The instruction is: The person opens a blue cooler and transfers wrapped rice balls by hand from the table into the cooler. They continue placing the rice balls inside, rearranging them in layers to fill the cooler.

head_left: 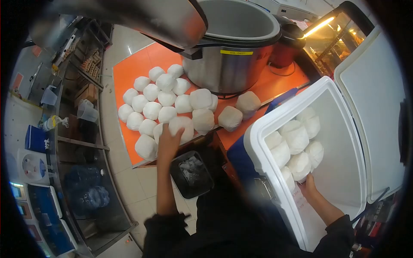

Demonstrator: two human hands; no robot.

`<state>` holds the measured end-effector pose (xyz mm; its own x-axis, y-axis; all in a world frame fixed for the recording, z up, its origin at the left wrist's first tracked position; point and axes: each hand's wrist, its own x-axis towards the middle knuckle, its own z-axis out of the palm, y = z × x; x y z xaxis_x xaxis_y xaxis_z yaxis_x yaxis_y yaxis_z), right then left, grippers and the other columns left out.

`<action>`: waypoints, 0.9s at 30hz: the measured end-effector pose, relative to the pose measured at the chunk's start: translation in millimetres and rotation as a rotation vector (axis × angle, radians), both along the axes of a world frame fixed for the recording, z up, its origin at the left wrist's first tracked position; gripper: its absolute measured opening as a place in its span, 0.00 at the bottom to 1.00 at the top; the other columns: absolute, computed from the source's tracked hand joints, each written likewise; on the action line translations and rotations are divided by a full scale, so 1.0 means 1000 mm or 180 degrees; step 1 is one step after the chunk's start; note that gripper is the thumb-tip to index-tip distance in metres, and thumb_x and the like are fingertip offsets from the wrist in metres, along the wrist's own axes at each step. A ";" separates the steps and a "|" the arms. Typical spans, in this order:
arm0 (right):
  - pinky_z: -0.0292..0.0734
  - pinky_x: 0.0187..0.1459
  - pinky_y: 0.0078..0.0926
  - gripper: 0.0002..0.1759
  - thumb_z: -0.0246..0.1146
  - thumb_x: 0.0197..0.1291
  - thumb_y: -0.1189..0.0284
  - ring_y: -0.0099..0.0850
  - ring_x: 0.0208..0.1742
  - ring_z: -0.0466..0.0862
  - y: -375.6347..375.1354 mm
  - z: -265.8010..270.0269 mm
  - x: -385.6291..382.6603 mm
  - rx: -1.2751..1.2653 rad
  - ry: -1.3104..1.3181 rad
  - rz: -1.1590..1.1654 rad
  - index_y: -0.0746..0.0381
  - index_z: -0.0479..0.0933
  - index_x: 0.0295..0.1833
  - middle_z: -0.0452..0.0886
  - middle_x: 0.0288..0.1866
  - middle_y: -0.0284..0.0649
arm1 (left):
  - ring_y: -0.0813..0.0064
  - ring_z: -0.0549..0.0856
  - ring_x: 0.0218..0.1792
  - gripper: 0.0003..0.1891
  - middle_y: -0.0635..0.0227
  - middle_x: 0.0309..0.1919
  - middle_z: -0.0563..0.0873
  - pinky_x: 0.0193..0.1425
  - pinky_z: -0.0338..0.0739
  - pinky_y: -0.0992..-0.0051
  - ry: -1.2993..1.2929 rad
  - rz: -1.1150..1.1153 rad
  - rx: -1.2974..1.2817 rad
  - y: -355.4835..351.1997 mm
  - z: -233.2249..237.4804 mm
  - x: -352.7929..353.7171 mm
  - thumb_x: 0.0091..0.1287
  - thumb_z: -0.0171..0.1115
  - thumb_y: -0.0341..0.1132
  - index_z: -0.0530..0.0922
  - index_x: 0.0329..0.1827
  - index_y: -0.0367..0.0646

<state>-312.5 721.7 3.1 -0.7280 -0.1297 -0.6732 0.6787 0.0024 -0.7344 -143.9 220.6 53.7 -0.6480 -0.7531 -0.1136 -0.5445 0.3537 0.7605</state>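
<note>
Head view: your left hand (169, 145) grips one white ball (182, 128) over the worktop (129, 69); your right hand (310, 189), fingertips hidden, grip unclear, touches one of at least seven inside the cooler (254, 136).

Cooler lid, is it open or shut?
Open: the lid is swung back from the cooler, and white balls show inside.

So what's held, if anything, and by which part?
The left hand grips a rounded white bundle at its near side. The right hand touches another white bundle at its near end; whether gripping is unclear.
</note>
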 end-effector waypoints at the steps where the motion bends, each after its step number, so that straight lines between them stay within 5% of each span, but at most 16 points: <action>1: 0.59 0.50 0.28 0.32 0.56 0.53 0.50 0.27 0.55 0.66 -0.011 0.021 0.004 0.0308 -0.0152 -0.0071 0.55 0.62 0.59 0.67 0.56 0.34 | 0.47 0.73 0.50 0.30 0.37 0.45 0.74 0.52 0.67 0.63 -0.0364 -0.0364 -0.0009 -0.021 -0.003 -0.013 0.56 0.59 0.46 0.65 0.51 0.29; 6: 0.58 0.43 0.29 0.31 0.62 0.46 0.52 0.26 0.47 0.67 -0.024 0.109 0.015 0.1015 -0.0416 -0.0161 0.54 0.65 0.55 0.70 0.48 0.32 | 0.50 0.73 0.52 0.32 0.44 0.49 0.74 0.55 0.66 0.62 -0.1151 -0.1753 -0.0435 -0.091 -0.034 -0.042 0.56 0.58 0.48 0.63 0.56 0.33; 9: 0.57 0.41 0.26 0.32 0.64 0.42 0.52 0.25 0.46 0.67 -0.004 0.149 0.025 0.0899 -0.0234 0.0039 0.52 0.65 0.54 0.70 0.48 0.31 | 0.51 0.72 0.53 0.32 0.49 0.52 0.73 0.55 0.65 0.55 -0.1498 -0.1408 -0.1038 -0.080 -0.042 -0.041 0.57 0.56 0.46 0.61 0.59 0.34; 13: 0.66 0.34 0.22 0.34 0.65 0.43 0.68 0.29 0.46 0.70 0.002 0.199 0.046 0.0249 0.0420 -0.0813 0.54 0.59 0.58 0.66 0.52 0.37 | 0.52 0.70 0.56 0.30 0.50 0.55 0.70 0.56 0.61 0.47 -0.1717 -0.1003 -0.1249 -0.046 -0.020 -0.039 0.60 0.52 0.47 0.60 0.61 0.38; 16: 0.70 0.28 0.21 0.39 0.63 0.41 0.81 0.32 0.47 0.71 -0.012 0.239 0.063 0.0089 0.0895 -0.1293 0.56 0.54 0.61 0.65 0.53 0.42 | 0.52 0.64 0.61 0.31 0.48 0.59 0.64 0.58 0.54 0.42 -0.0880 -0.0723 -0.0740 -0.041 -0.054 -0.036 0.62 0.50 0.48 0.56 0.64 0.40; 19: 0.72 0.27 0.22 0.39 0.61 0.42 0.86 0.33 0.48 0.71 -0.004 0.254 0.071 -0.0160 0.1253 -0.1596 0.56 0.54 0.60 0.64 0.53 0.43 | 0.51 0.57 0.65 0.34 0.45 0.63 0.57 0.60 0.49 0.40 -0.0718 -0.0543 -0.1733 -0.036 -0.058 -0.036 0.62 0.50 0.48 0.51 0.66 0.41; 21: 0.74 0.31 0.27 0.37 0.62 0.42 0.86 0.34 0.48 0.71 -0.005 0.260 0.073 0.1051 0.2515 -0.0946 0.58 0.55 0.59 0.63 0.53 0.42 | 0.51 0.53 0.67 0.36 0.45 0.65 0.52 0.59 0.46 0.37 -0.0877 -0.0509 -0.1551 -0.037 -0.051 -0.038 0.62 0.51 0.46 0.47 0.67 0.39; 23: 0.74 0.34 0.32 0.31 0.60 0.48 0.83 0.35 0.47 0.72 -0.023 0.274 0.081 0.1136 0.2645 -0.0699 0.63 0.55 0.57 0.65 0.51 0.43 | 0.51 0.53 0.66 0.34 0.45 0.64 0.54 0.60 0.47 0.41 -0.0861 -0.0253 -0.1820 -0.022 -0.042 -0.041 0.62 0.51 0.45 0.50 0.66 0.38; 25: 0.73 0.37 0.31 0.28 0.59 0.51 0.78 0.36 0.47 0.73 -0.034 0.279 0.083 0.2529 0.3451 0.0503 0.65 0.56 0.56 0.68 0.48 0.43 | 0.52 0.54 0.66 0.32 0.45 0.64 0.55 0.62 0.49 0.44 -0.0833 -0.0001 -0.2090 0.004 -0.015 -0.047 0.62 0.50 0.45 0.52 0.65 0.38; 26: 0.73 0.37 0.31 0.28 0.59 0.51 0.78 0.36 0.47 0.73 -0.036 0.279 0.083 0.2504 0.3470 0.0500 0.65 0.56 0.56 0.68 0.48 0.43 | 0.53 0.57 0.64 0.30 0.46 0.62 0.58 0.62 0.53 0.50 0.0306 -0.0174 -0.1875 0.024 0.017 -0.043 0.62 0.50 0.44 0.55 0.64 0.37; 27: 0.74 0.39 0.31 0.30 0.61 0.50 0.75 0.36 0.46 0.73 -0.038 0.278 0.084 0.1362 0.3152 0.0170 0.65 0.56 0.57 0.68 0.50 0.44 | 0.54 0.61 0.63 0.29 0.46 0.61 0.60 0.62 0.57 0.55 0.1429 -0.0358 -0.1622 0.045 0.049 -0.036 0.62 0.51 0.44 0.58 0.62 0.36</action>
<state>-228.2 683.5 281.5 -0.9741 -0.0711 0.2146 -0.2250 0.4011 -0.8880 -180.2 265.8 102.6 -0.6269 -0.5667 0.5346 -0.1545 0.7630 0.6277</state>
